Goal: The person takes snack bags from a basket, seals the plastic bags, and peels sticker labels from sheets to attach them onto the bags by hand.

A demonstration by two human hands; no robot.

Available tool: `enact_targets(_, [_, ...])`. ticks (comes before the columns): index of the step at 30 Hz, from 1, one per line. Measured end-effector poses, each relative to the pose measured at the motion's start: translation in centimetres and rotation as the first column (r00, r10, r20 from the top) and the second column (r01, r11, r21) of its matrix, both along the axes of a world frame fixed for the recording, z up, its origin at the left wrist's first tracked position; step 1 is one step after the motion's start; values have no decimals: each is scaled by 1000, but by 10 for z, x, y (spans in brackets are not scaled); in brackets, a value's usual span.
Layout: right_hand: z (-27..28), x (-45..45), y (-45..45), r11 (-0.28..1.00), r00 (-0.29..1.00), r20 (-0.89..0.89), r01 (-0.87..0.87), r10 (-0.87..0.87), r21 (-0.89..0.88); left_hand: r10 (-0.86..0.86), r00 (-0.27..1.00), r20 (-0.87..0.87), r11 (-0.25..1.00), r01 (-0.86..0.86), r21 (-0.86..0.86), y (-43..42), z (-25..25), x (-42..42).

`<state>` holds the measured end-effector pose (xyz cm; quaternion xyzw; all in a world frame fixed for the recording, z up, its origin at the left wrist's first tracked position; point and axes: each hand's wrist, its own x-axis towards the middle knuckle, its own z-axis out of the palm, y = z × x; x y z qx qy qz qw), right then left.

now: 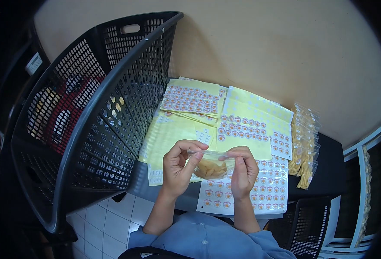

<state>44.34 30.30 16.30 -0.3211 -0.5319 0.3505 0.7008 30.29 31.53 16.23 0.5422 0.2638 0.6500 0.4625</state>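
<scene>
Between my two hands is a small clear plastic bag (212,169) with pale yellow snack pieces at its bottom. My left hand (179,166) pinches the bag's top edge at its left corner. At the opposite corner, my right hand (243,169) grips the same edge between thumb and fingers. The bag hangs over sticker sheets (214,190) printed with rows of round orange-and-white labels. Whether its top is sealed I cannot tell.
A large black plastic basket (125,82) stands at the left, with a red item inside. More label sheets (190,99) on yellow backing cover the table. Filled bags (304,146) lie in a row at the right. A smaller black crate (309,224) sits lower right.
</scene>
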Motion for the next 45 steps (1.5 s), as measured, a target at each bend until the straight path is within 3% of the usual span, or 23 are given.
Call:
enact_targets(2, [2,13,3,999,980,197,-18,10,39,50,997,-65,998,-48,44,-2,2,0])
enact_targets(3, [7,14,3,999,979,203,-23,15,35,55,997,-59,998,-52,41,-4,3,1])
enact_targets(5, [28,16,0,958,809,515,209,-282,197,114,987,-115,990,-104,91,-5,4,5])
enact_targets(6, [35,16,-5,959,806,523,203,-277,195,118,987,-107,990,-109,87,-6,4,7])
enact_targets(8, [45,12,-12,906,409,811,247,-418,342,136,974,-182,984,-112,139,-7,4,10])
enact_targets(13, [37,13,-14,890,412,792,276,-452,364,73,989,-126,996,-65,69,-16,7,21])
enact_targets(15, [37,16,-16,898,480,761,296,-435,327,28,996,-83,1000,-27,13,-18,9,24])
enact_targets(20, [34,25,-20,897,521,731,295,-440,329,76,977,-199,991,-51,126,-20,5,32])
enact_targets(37, [25,36,-25,905,562,709,277,-426,323,253,920,-298,964,-214,159,-31,3,49])
enact_targets(43, [25,23,-26,928,584,722,200,-371,315,215,942,-258,974,-190,120,-38,-1,28])
enact_targets(45, [25,20,-24,959,604,754,69,-259,274,212,946,-245,974,-185,128,-42,-3,15])
